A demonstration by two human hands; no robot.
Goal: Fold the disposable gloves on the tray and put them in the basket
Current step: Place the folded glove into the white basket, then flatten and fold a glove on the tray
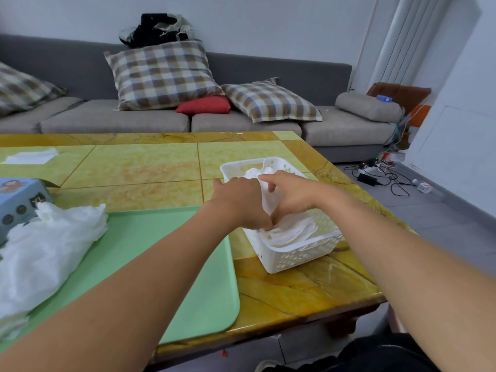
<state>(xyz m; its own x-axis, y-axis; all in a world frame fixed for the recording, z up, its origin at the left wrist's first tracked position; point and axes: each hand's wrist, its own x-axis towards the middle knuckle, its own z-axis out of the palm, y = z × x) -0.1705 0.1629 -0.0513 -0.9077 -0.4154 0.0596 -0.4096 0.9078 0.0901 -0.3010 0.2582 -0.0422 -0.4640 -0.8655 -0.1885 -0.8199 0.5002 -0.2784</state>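
A folded glove (268,196) is going into the white basket (295,257), on top of those already stacked there; both hands, left hand (241,202) and right hand (291,194), pinch it with curled fingers. Judging by this, the next move is letting go and reaching for the unfolded pile (45,248) on the green tray (204,291) on the desk (308,288).

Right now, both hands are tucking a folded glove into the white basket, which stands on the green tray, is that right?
Not quite: the head view shows the white basket on the table, right of the green tray. Both hands, left and right, are in it.
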